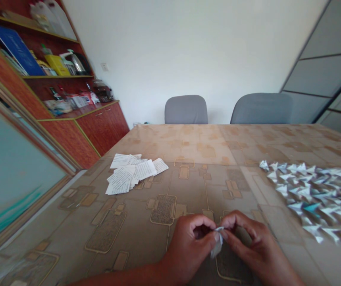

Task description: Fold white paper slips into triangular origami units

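Note:
Near the front edge of the table, my left hand [191, 242] and my right hand [249, 242] meet over a small piece of folded paper [217, 249]. Thumb and forefinger of each hand pinch its upper end, and a pale strip hangs below the fingertips. Part of the paper is hidden by my fingers. Left of centre lies a loose pile of printed paper pieces [128, 172]. Rows of small folded paper shapes [322, 194] spread over the right side, mostly white, one of them teal.
A patterned cloth covers the table [146, 139]. Beyond its far edge stand two grey chairs [186, 109]. On the left is a red-brown cabinet [104, 127] with a kettle [79, 63], a blue folder [18, 49] and a yellow box [57, 64] on its shelves.

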Available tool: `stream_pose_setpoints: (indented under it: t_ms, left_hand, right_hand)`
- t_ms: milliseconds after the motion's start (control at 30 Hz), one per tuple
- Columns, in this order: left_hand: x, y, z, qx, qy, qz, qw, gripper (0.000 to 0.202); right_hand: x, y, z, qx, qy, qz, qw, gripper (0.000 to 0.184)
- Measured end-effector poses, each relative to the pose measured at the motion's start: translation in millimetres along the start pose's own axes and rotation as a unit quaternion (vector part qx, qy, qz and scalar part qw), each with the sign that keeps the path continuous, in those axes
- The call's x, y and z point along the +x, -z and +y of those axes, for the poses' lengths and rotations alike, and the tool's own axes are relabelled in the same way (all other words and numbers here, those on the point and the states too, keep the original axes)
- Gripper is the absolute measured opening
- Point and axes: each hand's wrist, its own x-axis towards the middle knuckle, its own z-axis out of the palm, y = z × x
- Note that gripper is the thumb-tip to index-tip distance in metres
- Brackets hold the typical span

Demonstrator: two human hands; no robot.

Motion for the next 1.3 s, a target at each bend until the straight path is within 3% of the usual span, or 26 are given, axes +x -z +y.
stream_pose_setpoints:
  t_ms: [133, 300, 800, 1167, 1300]
  left_hand:
    - [-0.9, -1.1, -0.5, -0.042, 0.006, -0.027, 0.999, 0.013]
    - [0.2, -4.0, -0.2, -0.007, 0.004, -0.005, 1.000, 0.003]
    - [0.0, -3.7, -0.7, 0.002, 0.010, 0.006, 1.000, 0.003]
    - [1.2, -3.0, -1.3, -0.046, -0.034, 0.028, 0.998, 0.015]
    - [0.6, -3.7, -0.1, -0.043, -0.032, 0.017, 0.998, 0.015]
  right_hand:
    - [-1.0, -0.1, 1.2, -0.006, 0.003, -0.002, 1.000, 0.015]
    - [-1.9, 1.0, -4.2, -0.023, 0.015, -0.013, 1.000, 0.016]
    - [-1.6, 7.4, -10.8, -0.033, 0.069, 0.002, 0.997, 0.026]
    - [0.9, 4.1, -9.7, -0.015, 0.096, -0.026, 0.995, 0.002]
    - [1.6, 2.7, -9.0, -0.015, 0.080, -0.016, 0.997, 0.007]
